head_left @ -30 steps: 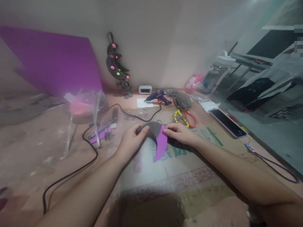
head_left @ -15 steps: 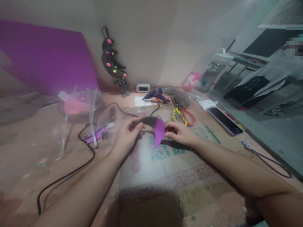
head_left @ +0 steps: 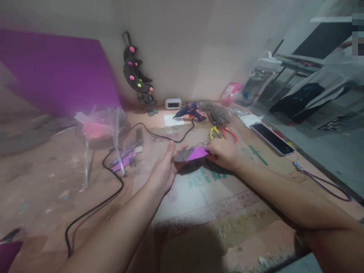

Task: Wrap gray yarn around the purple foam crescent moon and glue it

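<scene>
A purple crescent (head_left: 199, 152) of card or foam, its left part covered in grey yarn, lies between both hands above the cardboard. My left hand (head_left: 167, 168) holds its grey end, with the fingers under and behind it and the thumb raised. At the purple tip, my right hand (head_left: 224, 153) is closed in a pinch; its fingertips are partly hidden. A loose strand of grey yarn shows over the crescent's upper edge. Just beyond my right hand are orange-handled scissors (head_left: 231, 135) and a yellow-and-grey item (head_left: 215, 133).
A blue glue gun (head_left: 187, 111) rests by a white pad, near a grey yarn ball (head_left: 220, 115). Its black cable (head_left: 121, 189) snakes along the left. A phone (head_left: 271, 139) and a purple strap (head_left: 327, 184) lie right. A crescent ornament (head_left: 132, 72) hangs on the wall.
The crescent has turned from tip-down to nearly level and moved slightly right. My left thumb has lifted off it, and my right hand has come to its purple tip.
</scene>
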Demonstrator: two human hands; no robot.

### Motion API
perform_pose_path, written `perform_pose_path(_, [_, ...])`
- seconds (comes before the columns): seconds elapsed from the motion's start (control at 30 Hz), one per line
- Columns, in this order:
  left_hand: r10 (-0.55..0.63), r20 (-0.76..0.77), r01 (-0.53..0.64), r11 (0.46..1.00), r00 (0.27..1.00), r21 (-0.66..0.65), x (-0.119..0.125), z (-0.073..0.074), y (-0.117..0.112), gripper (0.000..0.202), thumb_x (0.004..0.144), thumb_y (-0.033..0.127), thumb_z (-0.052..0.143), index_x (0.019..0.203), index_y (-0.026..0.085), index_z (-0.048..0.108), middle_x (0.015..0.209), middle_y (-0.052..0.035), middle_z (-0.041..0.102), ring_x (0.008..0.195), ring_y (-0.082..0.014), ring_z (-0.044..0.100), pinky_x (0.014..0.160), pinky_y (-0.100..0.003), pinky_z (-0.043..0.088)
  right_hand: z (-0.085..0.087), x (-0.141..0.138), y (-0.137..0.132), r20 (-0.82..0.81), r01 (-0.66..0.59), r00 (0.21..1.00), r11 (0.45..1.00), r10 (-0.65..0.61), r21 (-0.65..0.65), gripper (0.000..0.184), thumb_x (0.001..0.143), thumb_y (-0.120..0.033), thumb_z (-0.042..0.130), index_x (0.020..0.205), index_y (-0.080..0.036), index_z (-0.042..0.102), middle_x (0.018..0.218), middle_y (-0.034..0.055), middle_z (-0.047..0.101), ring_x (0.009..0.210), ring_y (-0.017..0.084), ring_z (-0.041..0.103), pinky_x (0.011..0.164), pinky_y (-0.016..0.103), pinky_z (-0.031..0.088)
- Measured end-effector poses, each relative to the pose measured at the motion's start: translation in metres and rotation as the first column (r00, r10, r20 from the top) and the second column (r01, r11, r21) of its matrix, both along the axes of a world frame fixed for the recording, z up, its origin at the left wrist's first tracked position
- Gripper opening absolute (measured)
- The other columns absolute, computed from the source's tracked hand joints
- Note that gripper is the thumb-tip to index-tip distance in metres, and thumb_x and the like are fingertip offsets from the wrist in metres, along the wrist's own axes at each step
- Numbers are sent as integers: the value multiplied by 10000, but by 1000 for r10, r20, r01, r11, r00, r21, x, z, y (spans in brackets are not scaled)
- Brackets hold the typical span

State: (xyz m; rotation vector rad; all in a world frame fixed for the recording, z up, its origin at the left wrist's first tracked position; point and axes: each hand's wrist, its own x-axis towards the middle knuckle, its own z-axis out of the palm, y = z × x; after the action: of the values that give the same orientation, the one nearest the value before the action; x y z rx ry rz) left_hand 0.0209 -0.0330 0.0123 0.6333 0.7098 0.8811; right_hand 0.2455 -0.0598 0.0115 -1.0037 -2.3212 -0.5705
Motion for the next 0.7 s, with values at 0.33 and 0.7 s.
perform_pose_path(0.33, [-14,30,14,1000,999,3,-8,-1,7,222,875,299,594,943,98,660,855,-84,719,736,-138,677,683,-221,561,13,1,-14,189,-7,982,999,17,-52,230,945,-190,427,869,-247,636,812,49,651,687,174,488,640,330,356])
perform_pose_path(0.7, [33,-229,27,967,973,255,-14,-9,14,341,800,444,657,680,166,500,453,85,429,332,-26,325,327,-134,212,0,3,0,-349,-50,933,931,-86,-363,394,852,-273,612,1219,-179,505,1091,131,615,961,243,584,834,401,481])
